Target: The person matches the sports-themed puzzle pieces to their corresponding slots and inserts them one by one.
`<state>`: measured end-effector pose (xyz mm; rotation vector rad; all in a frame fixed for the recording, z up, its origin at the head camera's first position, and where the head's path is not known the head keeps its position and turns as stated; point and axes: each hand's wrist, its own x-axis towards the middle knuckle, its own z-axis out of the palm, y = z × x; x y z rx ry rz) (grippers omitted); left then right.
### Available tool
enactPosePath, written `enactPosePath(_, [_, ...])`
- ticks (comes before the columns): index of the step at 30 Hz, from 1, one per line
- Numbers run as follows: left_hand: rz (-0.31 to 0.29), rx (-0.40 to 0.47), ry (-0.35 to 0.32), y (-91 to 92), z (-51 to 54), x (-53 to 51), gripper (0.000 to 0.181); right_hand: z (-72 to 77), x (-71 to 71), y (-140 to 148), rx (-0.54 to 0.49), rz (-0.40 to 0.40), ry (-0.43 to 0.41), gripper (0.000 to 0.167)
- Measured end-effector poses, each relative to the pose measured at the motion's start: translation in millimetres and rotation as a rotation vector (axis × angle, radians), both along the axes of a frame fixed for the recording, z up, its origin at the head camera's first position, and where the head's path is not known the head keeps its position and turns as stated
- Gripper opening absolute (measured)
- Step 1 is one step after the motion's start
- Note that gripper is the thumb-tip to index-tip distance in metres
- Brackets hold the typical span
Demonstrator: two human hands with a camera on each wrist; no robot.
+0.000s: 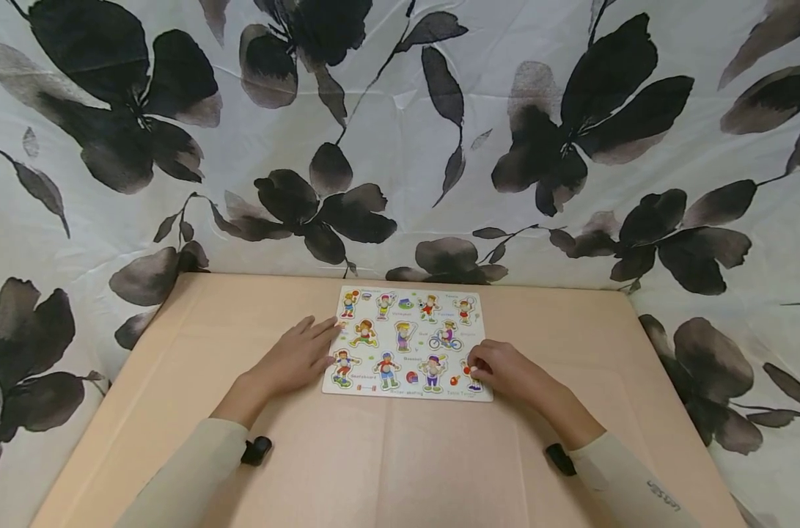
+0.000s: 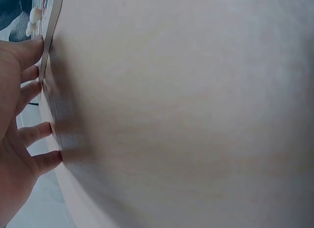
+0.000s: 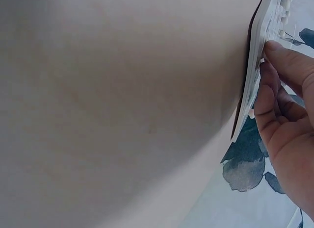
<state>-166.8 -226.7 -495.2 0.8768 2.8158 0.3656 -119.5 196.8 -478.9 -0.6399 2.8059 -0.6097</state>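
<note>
A white peg puzzle board (image 1: pixel 367 356) with colourful sports figures lies at the far middle of the table. My left hand (image 1: pixel 301 357) rests at its left edge, fingers spread and mostly straight. In the left wrist view the thumb (image 2: pixel 30 52) touches the board's edge while other fingertips reach the tabletop. At the lower right corner my right hand (image 1: pixel 508 370) pinches a figure puzzle piece (image 1: pixel 472 383) between thumb and curled forefinger. The hand partly covers that piece. Small white knobs (image 3: pixel 286 14) stand up from the board in the right wrist view.
The board lies on a pale peach tabletop (image 1: pixel 400 469), close to its back edge. Behind and beside the table hangs a white cloth (image 1: pixel 406 147) with dark flowers. Black wrist cameras (image 1: pixel 257 450) sit at both sleeve cuffs.
</note>
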Motion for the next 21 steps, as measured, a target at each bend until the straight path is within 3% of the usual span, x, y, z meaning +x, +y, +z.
enactPosePath(5, [0.005,0.002,-0.004,0.8,0.6,1.2,0.062,-1.1,-1.1,2,-0.006,0.004,-0.025,0.010])
enactPosePath(10, [0.011,0.002,-0.002,0.0,-0.8,0.7,0.062,0.8,-3.7,3,-0.019,-0.017,0.000,0.011])
enactPosePath(17, [0.040,0.019,-0.051,-1.3,-4.3,0.2,0.065,17.0,-4.7,8,-0.023,-0.109,0.166,0.014])
enactPosePath(21, [0.041,0.024,-0.032,0.8,0.5,-2.0,0.064,26.7,-7.4,11,-0.040,-0.198,0.265,0.021])
